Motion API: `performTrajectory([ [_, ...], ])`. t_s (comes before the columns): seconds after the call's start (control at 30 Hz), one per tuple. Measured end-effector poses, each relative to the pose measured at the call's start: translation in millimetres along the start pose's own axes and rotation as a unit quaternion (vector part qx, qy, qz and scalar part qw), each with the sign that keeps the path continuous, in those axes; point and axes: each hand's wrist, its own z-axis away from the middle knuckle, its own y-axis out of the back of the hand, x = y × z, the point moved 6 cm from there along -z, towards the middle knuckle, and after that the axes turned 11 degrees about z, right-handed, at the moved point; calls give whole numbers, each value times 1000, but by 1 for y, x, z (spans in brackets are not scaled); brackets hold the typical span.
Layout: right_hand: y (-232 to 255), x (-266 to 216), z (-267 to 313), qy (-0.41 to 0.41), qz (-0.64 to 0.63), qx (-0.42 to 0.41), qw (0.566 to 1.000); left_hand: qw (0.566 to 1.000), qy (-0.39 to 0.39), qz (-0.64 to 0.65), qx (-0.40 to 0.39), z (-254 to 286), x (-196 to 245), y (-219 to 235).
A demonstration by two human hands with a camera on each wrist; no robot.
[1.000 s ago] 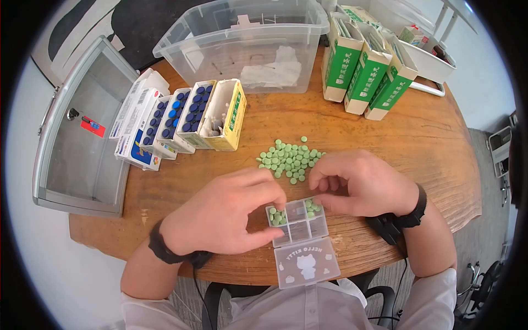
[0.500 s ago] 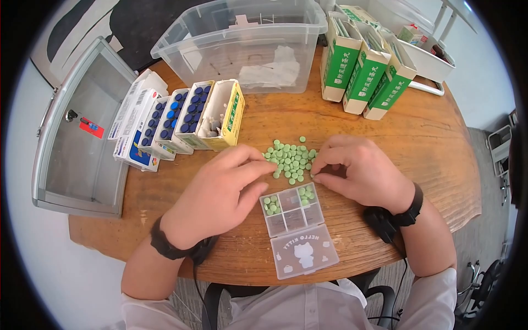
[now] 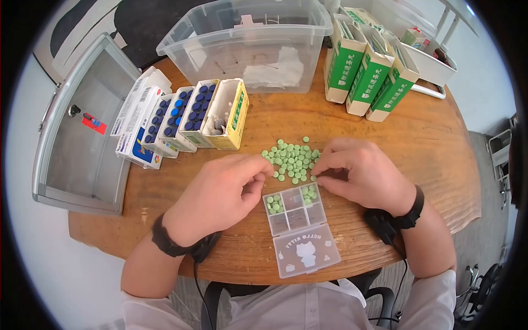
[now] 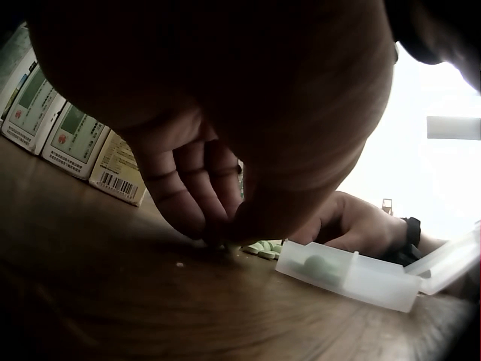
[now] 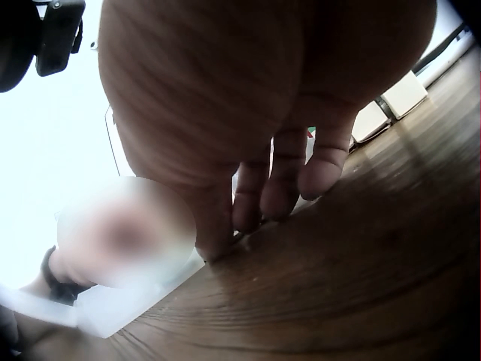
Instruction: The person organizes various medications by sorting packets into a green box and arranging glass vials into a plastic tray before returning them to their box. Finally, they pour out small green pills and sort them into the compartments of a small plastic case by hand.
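Observation:
A pile of round green tablets (image 3: 291, 158) lies on the wooden table. At its left edge my left hand (image 3: 223, 187) bends its fingers down and pinches a tablet, its thumb and fingertips meeting right at the tabletop in the left wrist view. My right hand (image 3: 366, 179) is at the pile's right edge, with a tablet (image 3: 313, 178) between thumb and index finger. Nearer the body stands an opened clear pill box (image 3: 297, 218) with six compartments. Green tablets fill part of its far left and far right compartments. The Hello Kitty lid (image 3: 307, 251) lies folded back toward me.
Medicine boxes with blue-capped vials (image 3: 198, 107) and a yellow carton (image 3: 237, 118) stand at the left beside a grey-framed glass case (image 3: 82, 137). Behind is a clear plastic tub (image 3: 247, 60). Green-and-white cartons (image 3: 374, 77) stand at the back right, near a white bin (image 3: 434, 66).
Both hands have moved from above the pill box to the pile's edges. The left hand's fingers have closed together at the tablets. The pill box has shifted slightly away from the body.

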Motion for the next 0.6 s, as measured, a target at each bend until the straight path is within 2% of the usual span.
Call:
performTrajectory([
  [0.07,1,-1,0,2,9,0,1000,1000,3,-11,0,0,2,1],
  [0.23,-1,2,1,2,13,19,1000,995,-52,42,-74,1,18,-7],
  [0.43,5,-2,-1,-27,-80,5,996,992,-68,56,-89,4,19,-4],
  [0.5,5,-12,-1,13,-97,-44,994,991,-81,53,-94,4,23,-2],
  [0.6,0,-12,1,24,-104,-40,993,990,-84,42,-108,5,22,-7],
])
